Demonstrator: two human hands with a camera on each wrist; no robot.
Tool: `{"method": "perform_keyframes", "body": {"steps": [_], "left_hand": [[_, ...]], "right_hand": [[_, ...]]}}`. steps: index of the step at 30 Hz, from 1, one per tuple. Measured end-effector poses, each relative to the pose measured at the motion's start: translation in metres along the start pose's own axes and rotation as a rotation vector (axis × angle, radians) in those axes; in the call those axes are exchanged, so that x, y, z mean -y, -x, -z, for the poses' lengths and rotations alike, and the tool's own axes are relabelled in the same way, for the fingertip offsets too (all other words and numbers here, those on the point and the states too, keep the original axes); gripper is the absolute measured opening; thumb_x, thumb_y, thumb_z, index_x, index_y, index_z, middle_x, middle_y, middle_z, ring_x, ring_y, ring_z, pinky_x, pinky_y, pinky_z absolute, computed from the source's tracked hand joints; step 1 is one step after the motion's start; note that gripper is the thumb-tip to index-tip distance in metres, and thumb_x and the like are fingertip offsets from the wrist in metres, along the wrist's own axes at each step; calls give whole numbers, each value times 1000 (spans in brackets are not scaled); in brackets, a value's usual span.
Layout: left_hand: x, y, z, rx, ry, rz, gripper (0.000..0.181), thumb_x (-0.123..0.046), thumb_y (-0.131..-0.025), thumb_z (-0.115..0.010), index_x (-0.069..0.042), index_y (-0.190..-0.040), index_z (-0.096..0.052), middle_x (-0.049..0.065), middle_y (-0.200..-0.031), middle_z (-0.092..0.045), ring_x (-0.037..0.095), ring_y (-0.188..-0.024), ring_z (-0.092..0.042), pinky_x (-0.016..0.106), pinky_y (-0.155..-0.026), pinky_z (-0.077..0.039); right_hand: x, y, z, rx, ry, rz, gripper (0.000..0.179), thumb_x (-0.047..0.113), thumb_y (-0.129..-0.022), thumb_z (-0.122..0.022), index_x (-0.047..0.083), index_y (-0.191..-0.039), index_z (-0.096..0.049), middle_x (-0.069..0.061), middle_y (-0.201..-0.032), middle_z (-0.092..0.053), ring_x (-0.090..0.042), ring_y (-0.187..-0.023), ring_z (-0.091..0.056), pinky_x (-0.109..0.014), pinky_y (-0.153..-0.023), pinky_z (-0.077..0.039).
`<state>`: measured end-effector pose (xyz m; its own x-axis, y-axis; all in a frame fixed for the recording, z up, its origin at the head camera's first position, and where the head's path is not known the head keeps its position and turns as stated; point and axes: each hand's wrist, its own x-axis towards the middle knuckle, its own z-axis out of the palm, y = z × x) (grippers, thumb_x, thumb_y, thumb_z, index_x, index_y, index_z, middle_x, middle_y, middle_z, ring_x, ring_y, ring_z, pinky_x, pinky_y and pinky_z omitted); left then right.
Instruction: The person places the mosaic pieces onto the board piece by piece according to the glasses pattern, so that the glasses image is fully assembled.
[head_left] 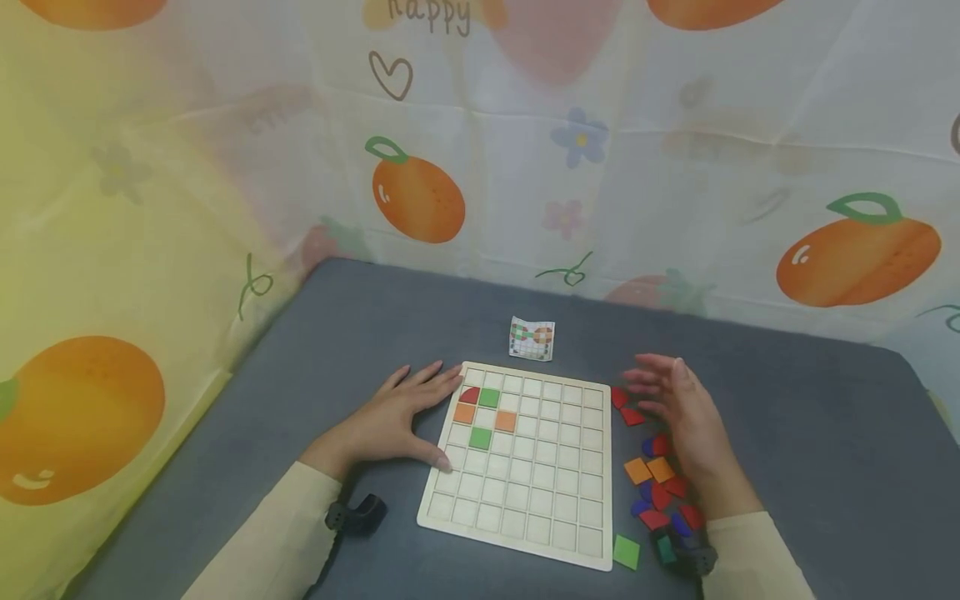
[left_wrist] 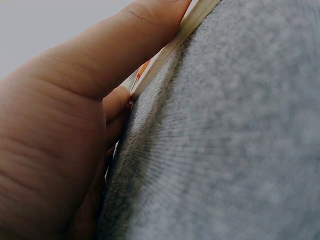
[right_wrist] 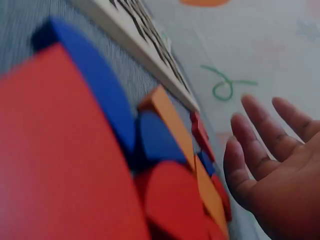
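A pale wooden grid board (head_left: 525, 479) lies on the table with several tiles set near its upper left: a red quarter-circle (head_left: 469, 395), green squares (head_left: 489, 397) and orange squares (head_left: 506, 422). My left hand (head_left: 397, 417) rests along the board's left edge, thumb and fingers spread and touching its rim. My right hand (head_left: 690, 425) is raised beyond the board's right edge, fingers loosely bent, holding nothing. Below and beside it lies a loose pile of red (head_left: 654, 519), blue (head_left: 681, 524) and orange pieces (head_left: 637, 471). In the right wrist view, a large red piece (right_wrist: 65, 150) fills the near side.
A small printed pattern card (head_left: 532, 339) lies behind the board. One green square (head_left: 626, 552) sits by the board's lower right corner. The grey table (head_left: 360, 308) meets a fruit-printed cloth (head_left: 510, 183) at the back and left. Dark camera bands circle both wrists.
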<state>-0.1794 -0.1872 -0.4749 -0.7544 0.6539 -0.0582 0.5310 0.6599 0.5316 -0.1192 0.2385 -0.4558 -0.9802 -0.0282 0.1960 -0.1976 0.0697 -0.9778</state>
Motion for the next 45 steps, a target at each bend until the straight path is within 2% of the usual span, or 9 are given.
{"method": "perform_keyframes", "body": {"steps": [5, 10, 15, 20, 23, 29, 40, 45], "left_hand": [[-2, 0, 1, 1, 6, 1, 132, -82, -71, -86, -24, -174, -28, -11, -179, -20, 20, -165, -9, 59, -128, 4], [-3, 0, 1, -4, 11, -1, 131, -82, -71, -86, -24, -174, -29, -12, -178, -20, 20, -165, -9, 59, -128, 3], [-1, -1, 0, -12, 4, -9, 131, -82, -71, -86, -23, -174, -30, -11, -178, -21, 21, -165, -10, 59, -128, 2], [0, 0, -1, -15, 6, -9, 131, -81, -71, -87, -22, -174, -31, -11, -178, -22, 22, -165, -10, 59, -128, 2], [0, 1, 0, -14, 8, -8, 131, -81, -72, -87, -22, -174, -30, -11, -179, -21, 21, -165, -10, 59, -128, 3], [1, 2, 1, -10, 13, -11, 130, -79, -72, -87, -23, -174, -30, -11, -179, -21, 21, -165, -9, 59, -128, 3], [1, 2, 1, -12, 2, -16, 130, -81, -72, -86, -23, -174, -30, -12, -179, -21, 21, -165, -9, 59, -128, 3], [2, 1, 0, -10, -4, -24, 130, -81, -72, -86, -23, -174, -29, -12, -179, -20, 21, -165, -9, 60, -128, 3]], "right_hand": [[-7, -1, 5, -30, 101, -54, 59, 39, -121, -33, -9, -152, -50, -21, -135, -65, -26, -119, -62, -26, -94, -53], [-12, 0, 7, 10, 288, -157, 58, 38, -117, -55, 1, -160, -47, -19, -145, -61, -24, -124, -59, -22, -95, -50], [-17, -2, 3, 30, 469, -194, 63, 34, -110, -70, 6, -163, -48, -16, -146, -62, -29, -119, -61, -31, -91, -52], [-23, -5, -4, 41, 590, -155, 58, 16, -108, -73, 5, -161, -51, -17, -144, -64, -29, -113, -61, -43, -92, -52], [-25, -5, -7, 44, 620, -123, 54, 8, -107, -73, 4, -157, -56, -18, -142, -65, -29, -110, -60, -48, -90, -52], [-24, -4, -12, 39, 659, -107, 41, 5, -105, -74, 6, -145, -66, -14, -131, -66, -29, -102, -59, -47, -83, -51], [-22, -3, -14, 40, 681, -71, 34, 1, -106, -71, 3, -139, -68, -15, -126, -66, -34, -111, -61, -53, -92, -52], [-22, -2, -13, -2, 720, -90, 35, 5, -104, -76, 0, -138, -69, -18, -124, -63, -37, -111, -61, -57, -96, -53]]}}
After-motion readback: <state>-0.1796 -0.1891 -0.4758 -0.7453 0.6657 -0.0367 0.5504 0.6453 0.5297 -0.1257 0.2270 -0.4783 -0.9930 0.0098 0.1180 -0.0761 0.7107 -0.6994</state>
